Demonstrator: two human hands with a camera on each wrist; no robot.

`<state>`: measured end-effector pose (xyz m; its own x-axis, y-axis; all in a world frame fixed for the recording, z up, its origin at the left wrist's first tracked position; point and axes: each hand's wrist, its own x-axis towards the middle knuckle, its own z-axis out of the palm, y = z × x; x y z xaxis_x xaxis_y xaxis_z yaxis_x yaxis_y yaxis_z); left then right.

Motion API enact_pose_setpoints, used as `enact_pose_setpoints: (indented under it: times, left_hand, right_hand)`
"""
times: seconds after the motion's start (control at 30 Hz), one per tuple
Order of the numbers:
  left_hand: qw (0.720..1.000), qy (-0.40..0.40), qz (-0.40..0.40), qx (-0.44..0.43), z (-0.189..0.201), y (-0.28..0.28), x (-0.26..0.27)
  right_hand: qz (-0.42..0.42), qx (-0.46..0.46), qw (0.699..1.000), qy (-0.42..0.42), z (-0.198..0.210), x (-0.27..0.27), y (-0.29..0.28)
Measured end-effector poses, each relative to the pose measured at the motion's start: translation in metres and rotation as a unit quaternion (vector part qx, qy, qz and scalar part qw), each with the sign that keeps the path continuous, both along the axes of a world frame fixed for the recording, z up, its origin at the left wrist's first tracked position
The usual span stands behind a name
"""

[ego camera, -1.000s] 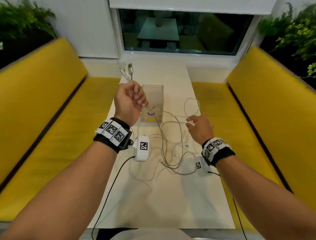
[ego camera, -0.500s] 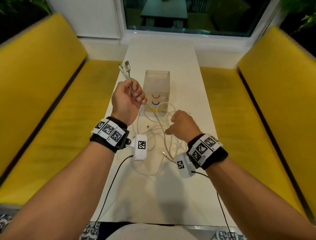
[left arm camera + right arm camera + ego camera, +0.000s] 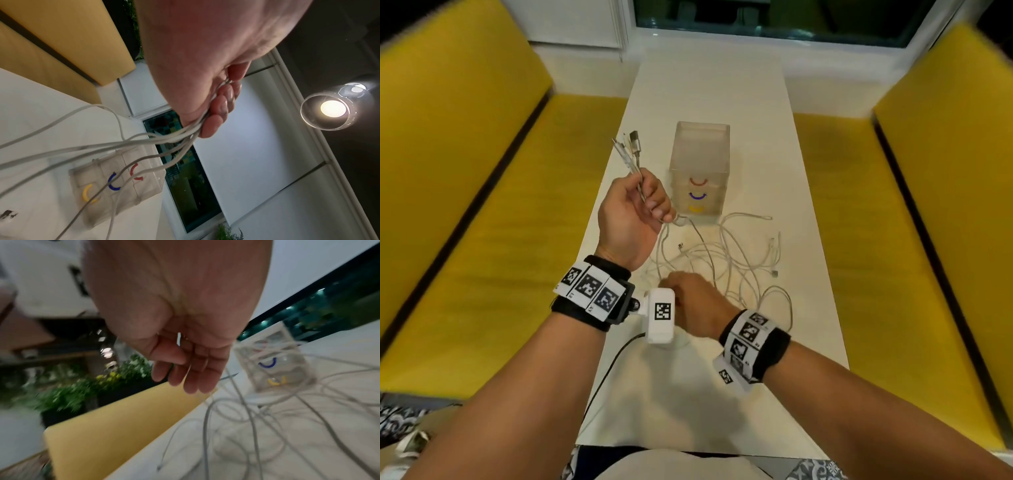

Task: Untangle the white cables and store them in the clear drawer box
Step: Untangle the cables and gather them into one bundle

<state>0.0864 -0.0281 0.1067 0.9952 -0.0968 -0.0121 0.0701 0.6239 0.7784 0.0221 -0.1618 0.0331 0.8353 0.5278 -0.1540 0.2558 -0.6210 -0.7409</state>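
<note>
**White cables: held bundle and loose tangle**

White cables (image 3: 726, 260) lie in a loose tangle on the tabletop (image 3: 709, 394), just in front of the clear drawer box (image 3: 700, 171). Several cable ends are gathered in the left hand (image 3: 631, 214), which is raised above the tabletop to the left of the box. The left grip is closed around this bundle: the fingers (image 3: 223, 105) curl over the strands and press them against the palm. The connector ends (image 3: 631, 145) project upward past the fist; the remaining lengths trail down to the tangle.

The right hand (image 3: 697, 303) is low over the near edge of the tangle, close beside the left wrist. In the right wrist view its fingers (image 3: 192, 374) are extended and relaxed, so the right grip is wide and holds nothing.

The clear drawer box stands upright near the tabletop centre. Its front shows three curved handles: red at top, blue in the middle, yellow at bottom. Yellow benches (image 3: 482, 240) flank the tabletop.
</note>
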Motion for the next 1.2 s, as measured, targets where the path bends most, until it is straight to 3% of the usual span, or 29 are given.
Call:
enact_pose_setpoints:
  times: [0.1,0.2,0.33,0.5,0.6,0.8,1.03,1.2]
  left_hand:
    - [1.000,0.003,-0.006,0.002,-0.003,-0.001,0.000]
    - [1.000,-0.002,-0.013,0.010,-0.006,0.000,-0.001]
    - [1.000,0.001,-0.012,0.006,-0.013,0.006,-0.001]
    - [1.000,0.006,-0.009,0.002,-0.017,0.009,-0.002]
    - [1.000,0.007,-0.009,-0.002,-0.018,0.006,-0.001]
    - [1.000,0.005,-0.013,0.009,-0.022,0.007,-0.002]
    - [0.999,0.006,0.001,0.045,-0.023,0.017,-0.003]
    - [0.997,0.003,0.010,0.082,-0.021,0.017,-0.005]
  right_hand:
    - [0.089,-0.081,0.991,0.058,-0.019,-0.009,0.015]
    - [0.052,-0.137,0.980,0.136,-0.039,-0.002,0.029]
    - [0.036,-0.217,0.973,0.066,-0.052,0.013,0.033]
    - [0.037,-0.171,0.984,0.028,-0.055,0.024,0.056]
    - [0.044,-0.152,0.985,0.070,-0.039,0.033,0.069]
    - [0.064,-0.246,0.959,0.124,-0.052,0.051,0.083]
    - [0.136,-0.252,0.958,0.016,-0.060,0.042,0.047]
    - [0.113,-0.136,0.981,0.085,-0.018,0.038,-0.009]
